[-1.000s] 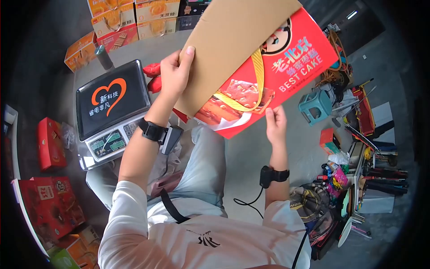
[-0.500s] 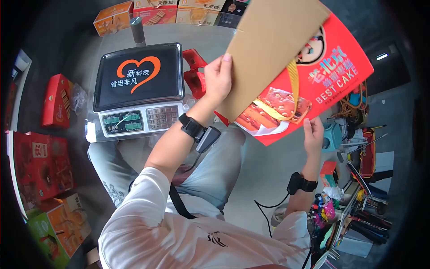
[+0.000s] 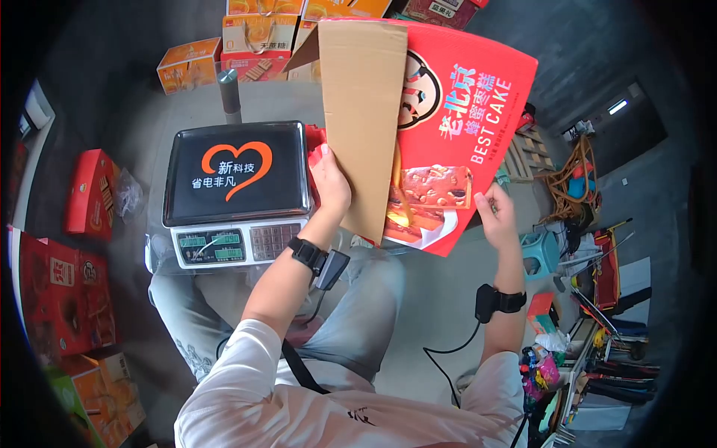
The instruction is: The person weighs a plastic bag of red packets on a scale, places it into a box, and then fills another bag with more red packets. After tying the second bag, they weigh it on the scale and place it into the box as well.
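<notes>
What I hold has turned more upright: right of the scale [image 3: 237, 179], my left hand [image 3: 330, 183] pinches the brown flap [image 3: 364, 127], then comes the red box [image 3: 457, 153], my right hand [image 3: 498, 213] curled at its lower right edge; whether pinching, I can't tell.

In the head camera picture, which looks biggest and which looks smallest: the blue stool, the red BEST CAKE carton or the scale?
Largest to smallest, as they look:
1. BEST CAKE carton
2. Scale
3. Blue stool, which probably looks small partly because it's farther away.
</notes>
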{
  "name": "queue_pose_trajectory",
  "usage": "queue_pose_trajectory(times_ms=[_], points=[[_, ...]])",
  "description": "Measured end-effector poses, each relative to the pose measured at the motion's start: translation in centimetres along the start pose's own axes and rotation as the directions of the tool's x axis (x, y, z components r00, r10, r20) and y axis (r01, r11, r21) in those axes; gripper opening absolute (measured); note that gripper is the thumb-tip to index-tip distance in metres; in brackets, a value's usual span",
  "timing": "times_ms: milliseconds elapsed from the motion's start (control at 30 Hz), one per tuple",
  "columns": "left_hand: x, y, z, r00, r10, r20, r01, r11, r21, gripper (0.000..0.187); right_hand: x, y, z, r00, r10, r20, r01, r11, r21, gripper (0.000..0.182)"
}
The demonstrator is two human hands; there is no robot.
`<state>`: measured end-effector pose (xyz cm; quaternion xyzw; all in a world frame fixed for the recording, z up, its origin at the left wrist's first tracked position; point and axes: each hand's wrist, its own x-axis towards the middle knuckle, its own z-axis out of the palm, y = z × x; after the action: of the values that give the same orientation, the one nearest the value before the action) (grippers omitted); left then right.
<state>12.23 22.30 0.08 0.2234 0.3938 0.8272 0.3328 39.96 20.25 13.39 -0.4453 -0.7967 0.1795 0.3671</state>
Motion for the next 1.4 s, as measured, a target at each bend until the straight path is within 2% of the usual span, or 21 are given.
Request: queue_pose_trajectory(times_ms=[67,133,300,367,467,567,667,767,867,900,933,1000,1067,1133,1167,1233,1400], points=[[0.4,0.0,-0.7,0.999,-0.007,0.048,0.007,1.0,0.008,0.053,0.6,-0.6,0.4,0.999,0.008,0.039,-0.012,0.995,0.1,0.027],[0.5,0.9,-0.7,0.996,-0.081,0.03,0.079,0.995,0.052,0.054,1.3,-1.1,0.3,0.998,0.01,0.065,-0.017,0.995,0.102,0.027],[0.1,2.1,-0.2,0.996,-0.072,-0.045,0.072,0.997,0.0,0.057,3.4,-3.2,-0.9,0.993,0.002,0.118,-0.009,0.999,0.053,0.03],[0.2,2.2,0.0,0.996,-0.06,-0.069,0.059,0.998,-0.014,0.058,4.1,-5.4,-1.7,0.983,0.006,0.182,0.023,0.987,-0.156,0.031],[-0.8,3.0,0.3,0.995,-0.06,-0.083,0.057,0.998,-0.038,0.058,4.2,-8.1,-2.3,0.98,-0.023,0.2,0.07,0.969,-0.235,0.032],[-0.6,3.6,0.4,0.993,-0.088,-0.073,0.082,0.993,-0.087,0.058,5.0,-8.1,-2.3,0.982,-0.006,0.19,0.037,0.987,-0.157,0.034],[-1.3,4.7,0.8,0.992,-0.12,-0.044,0.117,0.992,-0.054,0.059,5.0,-8.8,-2.7,0.98,-0.035,0.197,0.056,0.993,-0.102,0.036],[-1.5,5.6,0.5,0.99,-0.137,-0.02,0.135,0.987,-0.082,0.059,5.1,-10.5,-2.9,0.982,-0.046,0.182,0.08,0.98,-0.183,0.037],[-1.2,5.4,0.6,0.99,-0.138,-0.016,0.136,0.984,-0.115,0.058,5.7,-10.6,-2.9,0.985,-0.065,0.159,0.088,0.986,-0.143,0.038],[-1.4,5.6,0.9,0.992,-0.122,-0.019,0.116,0.976,-0.183,0.057,5.7,-10.9,-2.8,0.985,-0.065,0.162,0.089,0.985,-0.145,0.038],[-1.7,5.6,1.3,0.994,-0.109,-0.025,0.099,0.964,-0.247,0.057,5.8,-11.4,-3.1,0.981,-0.117,0.153,0.14,0.979,-0.147,0.039],[-1.3,5.4,1.6,0.993,-0.112,-0.038,0.1,0.968,-0.231,0.056,5.9,-13.2,-3.1,0.971,-0.197,0.134,0.215,0.967,-0.138,0.039],[-0.7,5.4,2.6,0.99,-0.129,-0.051,0.114,0.965,-0.237,0.056,7.1,-14.4,-3.8,0.957,-0.257,0.138,0.282,0.934,-0.218,0.038],[0.2,5.4,3.6,0.995,-0.094,-0.032,0.083,0.966,-0.246,0.056,8.0,-14.8,-4.5,0.98,-0.16,0.121,0.183,0.96,-0.212,0.039],[0.7,5.0,3.9,0.994,-0.106,-0.039,0.095,0.968,-0.232,0.056,8.5,-14.6,-4.5,0.973,-0.196,0.119,0.218,0.952,-0.213,0.039],[1.0,4.5,4.2,0.996,-0.048,-0.08,0.018,0.939,-0.343,0.057,8.7,-14.0,-4.5,0.978,-0.172,0.121,0.193,0.964,-0.182,0.04],[0.7,4.3,3.4,0.994,-0.093,-0.057,0.073,0.953,-0.293,0.057,8.3,-13.1,-4.0,0.979,-0.176,0.103,0.192,0.968,-0.164,0.04]])
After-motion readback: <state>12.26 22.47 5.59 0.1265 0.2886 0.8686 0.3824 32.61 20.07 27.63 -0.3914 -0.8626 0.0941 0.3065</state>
